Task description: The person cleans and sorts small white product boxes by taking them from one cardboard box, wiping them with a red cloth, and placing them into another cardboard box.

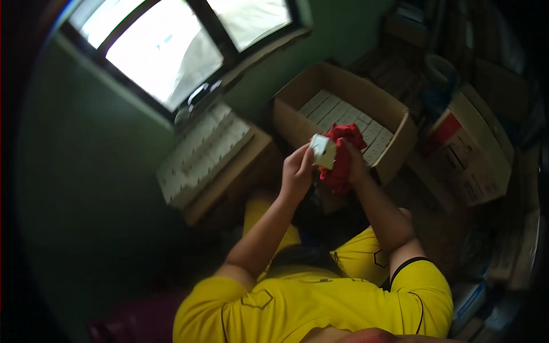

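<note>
My left hand [298,170] pinches the left edge of a small flat piece [325,152], whitish at its upper left and tan at its lower right. Bunched red cloth [341,171] lies against the right side of this piece. My right hand [355,162] is closed round the cloth from the right, its fingers partly hidden by the folds. Both hands are close together, in front of the near side of an open cardboard box [398,163] that holds rows of pale blocks [373,134].
Left of the open box, pale dotted slabs [200,151] lie on another carton [229,186] below a window [171,57]. A cardboard box with a red patch [472,148] stands at the right. Something magenta [143,320] is at the lower left.
</note>
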A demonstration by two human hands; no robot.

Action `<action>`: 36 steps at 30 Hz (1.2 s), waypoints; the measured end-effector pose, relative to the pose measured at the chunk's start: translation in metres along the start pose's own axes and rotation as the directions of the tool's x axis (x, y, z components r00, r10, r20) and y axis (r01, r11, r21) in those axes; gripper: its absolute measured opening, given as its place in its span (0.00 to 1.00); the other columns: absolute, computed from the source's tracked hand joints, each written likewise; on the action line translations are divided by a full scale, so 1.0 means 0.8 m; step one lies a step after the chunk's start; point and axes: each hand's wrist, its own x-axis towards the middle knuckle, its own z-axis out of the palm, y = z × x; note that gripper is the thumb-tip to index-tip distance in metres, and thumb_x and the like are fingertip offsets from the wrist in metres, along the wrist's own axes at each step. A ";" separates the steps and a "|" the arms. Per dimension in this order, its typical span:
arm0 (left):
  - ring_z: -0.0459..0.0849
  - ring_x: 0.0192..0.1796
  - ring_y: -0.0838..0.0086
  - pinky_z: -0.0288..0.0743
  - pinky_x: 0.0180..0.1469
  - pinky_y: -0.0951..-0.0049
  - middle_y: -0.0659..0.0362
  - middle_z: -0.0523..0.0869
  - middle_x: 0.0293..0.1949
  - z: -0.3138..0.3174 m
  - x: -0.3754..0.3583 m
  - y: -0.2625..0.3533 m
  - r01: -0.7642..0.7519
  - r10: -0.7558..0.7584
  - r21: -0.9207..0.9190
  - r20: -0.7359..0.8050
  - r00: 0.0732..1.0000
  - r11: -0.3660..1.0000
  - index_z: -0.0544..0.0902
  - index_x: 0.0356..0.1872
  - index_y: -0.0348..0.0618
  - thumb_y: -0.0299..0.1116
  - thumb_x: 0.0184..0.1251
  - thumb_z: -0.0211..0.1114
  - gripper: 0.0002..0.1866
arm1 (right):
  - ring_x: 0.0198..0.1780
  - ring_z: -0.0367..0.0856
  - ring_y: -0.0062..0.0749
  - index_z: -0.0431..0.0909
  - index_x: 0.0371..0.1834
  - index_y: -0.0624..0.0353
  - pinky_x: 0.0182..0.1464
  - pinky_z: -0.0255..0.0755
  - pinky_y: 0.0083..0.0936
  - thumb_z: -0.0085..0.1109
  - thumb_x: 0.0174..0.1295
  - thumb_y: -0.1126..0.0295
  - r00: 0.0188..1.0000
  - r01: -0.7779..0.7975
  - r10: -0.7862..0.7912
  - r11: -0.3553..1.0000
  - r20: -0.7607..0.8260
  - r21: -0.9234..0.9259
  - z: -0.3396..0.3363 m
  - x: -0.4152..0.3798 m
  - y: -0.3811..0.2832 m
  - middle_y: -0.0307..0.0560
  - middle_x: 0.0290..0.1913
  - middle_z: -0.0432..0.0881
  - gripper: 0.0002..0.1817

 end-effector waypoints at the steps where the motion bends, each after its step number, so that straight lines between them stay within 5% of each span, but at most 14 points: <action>1: 0.83 0.42 0.80 0.78 0.42 0.77 0.56 0.86 0.46 -0.005 -0.001 0.004 -0.053 0.054 0.100 -0.002 0.999 0.994 0.79 0.60 0.33 0.38 0.82 0.53 0.19 | 0.51 0.85 0.35 0.72 0.63 0.58 0.53 0.82 0.36 0.60 0.70 0.57 0.993 -0.117 0.117 0.993 0.022 0.003 -0.007 -0.002 0.004 0.47 0.53 0.83 0.23; 6: 0.83 0.36 0.68 0.76 0.41 0.67 0.52 0.85 0.35 -0.038 0.006 0.012 -0.101 0.186 0.299 -0.269 0.945 0.949 0.77 0.45 0.32 0.43 0.79 0.57 0.18 | 0.54 0.83 0.33 0.71 0.63 0.59 0.55 0.79 0.32 0.62 0.69 0.55 0.945 -0.057 0.129 0.970 0.300 -0.237 0.035 -0.043 0.035 0.44 0.54 0.81 0.26; 7: 0.85 0.35 0.61 0.77 0.42 0.65 0.48 0.85 0.33 -0.040 0.004 0.006 -0.055 0.206 0.410 -0.335 0.919 0.911 0.75 0.41 0.33 0.44 0.78 0.58 0.19 | 0.53 0.82 0.31 0.71 0.63 0.59 0.55 0.79 0.31 0.62 0.69 0.53 0.969 -0.011 0.107 0.920 0.224 -0.392 0.034 -0.040 0.043 0.43 0.54 0.81 0.27; 9: 0.85 0.40 0.57 0.77 0.42 0.62 0.45 0.83 0.34 -0.038 -0.007 0.004 -0.002 0.098 0.273 -0.335 0.937 0.962 0.74 0.41 0.34 0.46 0.76 0.60 0.20 | 0.53 0.81 0.28 0.71 0.62 0.59 0.54 0.77 0.30 0.63 0.69 0.50 0.996 0.059 0.000 0.738 0.088 -0.672 0.027 -0.037 0.058 0.41 0.54 0.80 0.28; 11: 0.85 0.47 0.55 0.76 0.43 0.61 0.44 0.84 0.37 -0.056 -0.024 0.016 0.024 0.137 0.418 -0.350 0.927 0.908 0.73 0.41 0.34 0.45 0.75 0.61 0.19 | 0.52 0.79 0.25 0.73 0.60 0.56 0.52 0.77 0.27 0.62 0.69 0.46 0.998 0.053 -0.063 0.802 0.005 -0.595 0.056 -0.032 0.083 0.40 0.53 0.80 0.28; 12: 0.80 0.58 0.49 0.77 0.53 0.60 0.41 0.80 0.51 -0.064 -0.027 0.010 -0.073 0.238 0.463 -0.308 0.921 0.883 0.76 0.47 0.36 0.43 0.68 0.69 0.20 | 0.51 0.80 0.24 0.74 0.59 0.56 0.52 0.77 0.27 0.61 0.69 0.45 0.992 0.102 -0.123 0.849 -0.006 -0.518 0.064 -0.029 0.089 0.39 0.52 0.80 0.28; 15: 0.71 0.68 0.44 0.67 0.70 0.57 0.39 0.70 0.67 -0.067 -0.069 0.031 -0.431 0.445 0.495 0.097 0.890 0.755 0.76 0.60 0.43 0.43 0.57 0.77 0.32 | 0.49 0.81 0.26 0.76 0.57 0.53 0.50 0.78 0.28 0.57 0.69 0.39 0.962 0.175 -0.232 0.929 -0.143 -0.326 0.109 -0.041 0.094 0.38 0.49 0.81 0.29; 16: 0.62 0.75 0.40 0.61 0.76 0.56 0.38 0.55 0.76 -0.072 -0.080 0.032 -0.413 0.324 0.472 0.261 0.909 0.779 0.72 0.71 0.54 0.40 0.47 0.83 0.46 | 0.49 0.81 0.27 0.76 0.57 0.53 0.51 0.78 0.29 0.56 0.69 0.38 0.953 0.185 -0.242 0.940 -0.180 -0.285 0.091 -0.037 0.091 0.39 0.48 0.81 0.30; 21: 0.56 0.79 0.43 0.62 0.76 0.56 0.37 0.46 0.80 -0.099 -0.090 0.045 -0.407 0.162 0.472 0.477 0.864 0.782 0.70 0.74 0.58 0.34 0.42 0.85 0.51 | 0.52 0.81 0.34 0.74 0.62 0.51 0.53 0.78 0.37 0.53 0.70 0.36 0.943 0.092 -0.146 0.978 -0.299 -0.187 0.056 -0.046 0.093 0.43 0.52 0.80 0.32; 24: 0.58 0.80 0.51 0.62 0.76 0.59 0.44 0.51 0.80 -0.104 -0.086 0.035 -0.446 0.203 0.424 0.505 0.839 0.788 0.71 0.74 0.52 0.29 0.46 0.83 0.48 | 0.59 0.80 0.39 0.71 0.67 0.55 0.59 0.77 0.41 0.50 0.71 0.39 0.994 0.060 -0.070 0.992 -0.089 -0.111 0.056 -0.070 0.094 0.47 0.61 0.78 0.33; 26: 0.59 0.79 0.57 0.61 0.77 0.61 0.46 0.54 0.80 -0.102 -0.092 0.034 -0.266 0.159 0.159 0.487 0.859 0.951 0.71 0.73 0.47 0.24 0.49 0.81 0.45 | 0.59 0.81 0.43 0.70 0.68 0.59 0.60 0.78 0.44 0.50 0.72 0.47 0.998 0.014 -0.016 1.000 0.057 0.025 0.051 -0.090 0.095 0.52 0.63 0.79 0.31; 28: 0.64 0.76 0.67 0.64 0.76 0.65 0.51 0.60 0.78 -0.094 -0.094 0.023 -0.092 0.143 -0.128 0.483 0.864 0.988 0.72 0.71 0.38 0.16 0.53 0.76 0.40 | 0.59 0.82 0.45 0.69 0.69 0.61 0.59 0.80 0.43 0.48 0.73 0.49 0.999 -0.016 0.017 1.000 0.041 -0.018 0.015 -0.095 0.097 0.55 0.62 0.79 0.31; 33: 0.71 0.70 0.70 0.70 0.72 0.67 0.54 0.65 0.75 -0.082 -0.097 0.011 0.028 0.032 -0.118 0.474 0.880 0.993 0.72 0.70 0.37 0.15 0.55 0.75 0.38 | 0.56 0.84 0.44 0.71 0.67 0.62 0.59 0.80 0.40 0.56 0.69 0.57 0.999 -0.017 0.007 0.976 -0.047 -0.219 -0.025 -0.109 0.075 0.54 0.58 0.82 0.27; 36: 0.71 0.70 0.69 0.72 0.71 0.66 0.54 0.64 0.76 -0.090 -0.094 0.018 -0.026 0.063 -0.086 0.467 0.882 0.996 0.74 0.70 0.40 0.14 0.56 0.74 0.37 | 0.54 0.85 0.39 0.73 0.65 0.61 0.57 0.81 0.38 0.62 0.64 0.65 0.976 0.120 -0.178 0.919 -0.124 -0.376 0.035 -0.127 0.060 0.49 0.57 0.82 0.26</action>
